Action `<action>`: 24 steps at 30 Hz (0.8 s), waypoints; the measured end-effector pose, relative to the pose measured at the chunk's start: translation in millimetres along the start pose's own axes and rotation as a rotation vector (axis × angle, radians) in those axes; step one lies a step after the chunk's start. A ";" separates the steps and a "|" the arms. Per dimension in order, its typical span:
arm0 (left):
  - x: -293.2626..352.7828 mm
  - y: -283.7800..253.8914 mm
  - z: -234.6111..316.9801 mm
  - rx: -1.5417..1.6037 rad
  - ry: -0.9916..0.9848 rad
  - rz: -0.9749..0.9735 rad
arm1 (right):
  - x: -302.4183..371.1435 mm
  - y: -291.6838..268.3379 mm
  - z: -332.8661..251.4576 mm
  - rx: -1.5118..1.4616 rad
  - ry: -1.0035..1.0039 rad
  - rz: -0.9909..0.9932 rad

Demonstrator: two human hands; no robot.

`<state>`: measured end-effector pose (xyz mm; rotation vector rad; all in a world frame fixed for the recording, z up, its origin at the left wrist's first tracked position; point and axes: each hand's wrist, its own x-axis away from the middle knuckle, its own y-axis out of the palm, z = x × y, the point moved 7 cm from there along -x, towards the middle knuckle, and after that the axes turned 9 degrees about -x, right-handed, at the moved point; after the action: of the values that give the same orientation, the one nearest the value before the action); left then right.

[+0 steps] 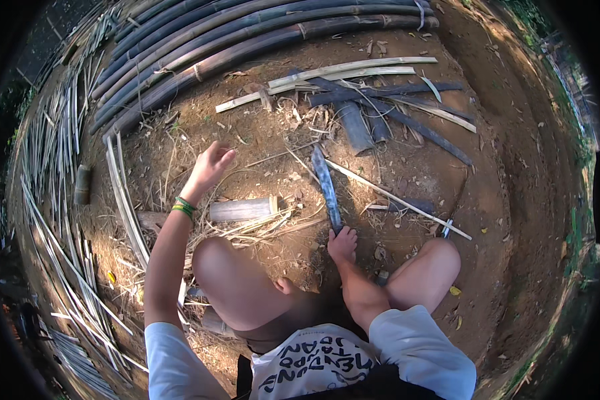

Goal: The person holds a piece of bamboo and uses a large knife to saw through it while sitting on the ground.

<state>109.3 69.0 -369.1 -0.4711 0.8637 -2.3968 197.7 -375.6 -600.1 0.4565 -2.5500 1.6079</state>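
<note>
My right hand point(342, 245) is closed round the handle of a machete point(327, 187). Its long, broad, dark, stained blade points away from me, with the tip low over the litter on the ground. A thin pale bamboo strip point(393, 198) runs off to the right from beside the blade. My left hand point(213, 164) is raised to the left with a green and yellow band at its wrist. Its fingers are loosely bent, the thumb stands apart, and nothing shows in them. Nearest to it below is a short pale bamboo section point(243, 209) lying among shavings point(273, 229).
Long dark bamboo poles point(247, 33) lie side by side at the back. Split slats point(353, 69) and dark bamboo pieces point(357, 127) are heaped ahead. Many thin strips point(53, 133) cover the left side. A bamboo stub point(83, 185) stands there. My bent knees flank the ground before me.
</note>
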 end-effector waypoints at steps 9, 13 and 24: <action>-156.6 199.6 150.1 -0.547 0.579 -0.037 | 4.0 -16.6 -4.3 -0.013 -0.001 0.034; -210.2 248.3 158.3 -0.793 0.616 0.143 | 1.8 -21.4 -7.6 -0.039 -0.023 0.054; -234.4 289.8 144.5 -1.244 0.611 0.321 | 0.7 -27.3 -8.4 -0.069 0.021 0.016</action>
<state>472.7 -47.4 -488.4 0.0261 2.4554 -1.4397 204.6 -379.2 -572.6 0.4120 -2.5904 1.5158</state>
